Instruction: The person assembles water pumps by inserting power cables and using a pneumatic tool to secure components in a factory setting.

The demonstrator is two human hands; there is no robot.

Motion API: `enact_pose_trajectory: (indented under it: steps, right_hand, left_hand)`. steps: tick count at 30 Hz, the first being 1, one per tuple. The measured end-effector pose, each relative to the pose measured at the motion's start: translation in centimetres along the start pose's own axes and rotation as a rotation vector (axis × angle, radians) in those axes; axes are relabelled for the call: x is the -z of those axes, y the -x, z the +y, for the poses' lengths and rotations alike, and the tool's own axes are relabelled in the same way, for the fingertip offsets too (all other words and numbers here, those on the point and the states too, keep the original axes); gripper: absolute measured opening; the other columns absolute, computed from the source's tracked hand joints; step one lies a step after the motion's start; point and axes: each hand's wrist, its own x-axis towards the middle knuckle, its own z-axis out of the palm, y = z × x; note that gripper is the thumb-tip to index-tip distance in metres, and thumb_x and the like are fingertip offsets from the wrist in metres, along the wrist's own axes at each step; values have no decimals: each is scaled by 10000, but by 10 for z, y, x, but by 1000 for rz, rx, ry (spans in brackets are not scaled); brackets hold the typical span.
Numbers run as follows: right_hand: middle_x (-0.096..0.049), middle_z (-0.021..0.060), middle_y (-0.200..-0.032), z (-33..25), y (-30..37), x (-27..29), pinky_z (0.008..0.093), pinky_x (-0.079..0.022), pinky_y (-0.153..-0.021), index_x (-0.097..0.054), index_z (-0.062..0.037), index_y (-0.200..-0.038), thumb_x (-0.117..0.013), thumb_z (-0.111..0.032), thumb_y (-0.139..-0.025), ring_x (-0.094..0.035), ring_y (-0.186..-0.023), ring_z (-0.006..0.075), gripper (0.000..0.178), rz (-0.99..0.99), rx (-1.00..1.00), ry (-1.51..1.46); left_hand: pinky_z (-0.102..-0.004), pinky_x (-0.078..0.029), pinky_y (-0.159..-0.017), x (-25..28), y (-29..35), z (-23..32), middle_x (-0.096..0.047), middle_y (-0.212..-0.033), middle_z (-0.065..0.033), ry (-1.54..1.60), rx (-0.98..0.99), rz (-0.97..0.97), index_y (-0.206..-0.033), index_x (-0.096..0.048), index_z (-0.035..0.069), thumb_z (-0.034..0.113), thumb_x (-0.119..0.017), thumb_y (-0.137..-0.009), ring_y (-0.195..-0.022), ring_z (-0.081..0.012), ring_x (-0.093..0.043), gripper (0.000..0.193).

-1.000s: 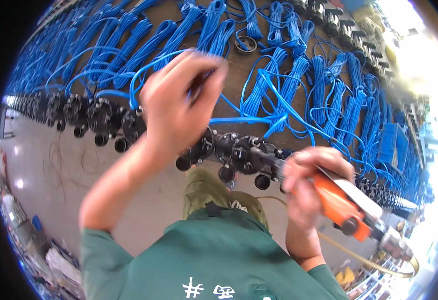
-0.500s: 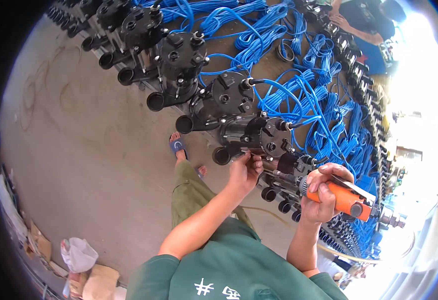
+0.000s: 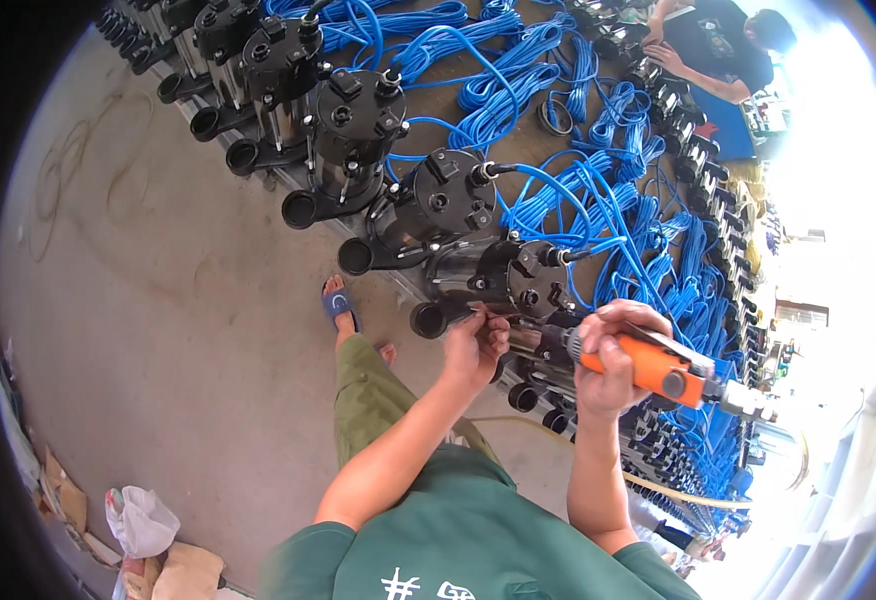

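My right hand [image 3: 610, 365] is wrapped around an orange air-powered driver [image 3: 650, 368], its lever along the upper side and its nose pointing left at the row of pumps. Close to that nose, my left hand [image 3: 476, 352] is closed in a pinch against the lower side of a black-and-silver submersible pump [image 3: 473, 272]. Whatever sits between those fingertips is too small to make out. The pump leans with its black cap toward the right and its round outlet [image 3: 428, 320] toward me. Where the driver's tip ends is hard to see among the pump parts.
Similar pumps [image 3: 353, 120] stand in a long row on both sides. Bundles of blue cable [image 3: 548, 205] lie behind them. A pale air hose [image 3: 673, 490] runs low on the right. Another person [image 3: 708, 45] works at the far row. Bags [image 3: 143, 520] lie at lower left.
The view has shifted slightly, so the pumps appear a little lower and to the left. Both hands appear farther left; the right still grips the driver and the left still pinches at the pump.
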Motion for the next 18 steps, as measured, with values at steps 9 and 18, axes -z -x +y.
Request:
enact_pose_trajectory:
  steps: [9,18]
  right_hand:
    - [-662,226,-999,12,0,5,292,-529,-607,-533,47,-1170,-657,-42,-836,-609,-626,162,368,-76,-45,32]
    - [-656,218,-973,10,-8,5,309,-529,-603,-540,48,-1153,-665,-63,-824,-603,-601,164,369,-57,-56,3]
  left_hand:
    - [-315,-472,-601,4,6,-3,-638,-839,-112,-20,21,152,-951,-576,57,196,-427,-1041,-696,-212,-590,223]
    - [-331,-475,-559,6,-5,-10,-633,-832,-133,22,-49,97,-1037,-534,57,141,-395,-1048,-662,-212,-600,162]
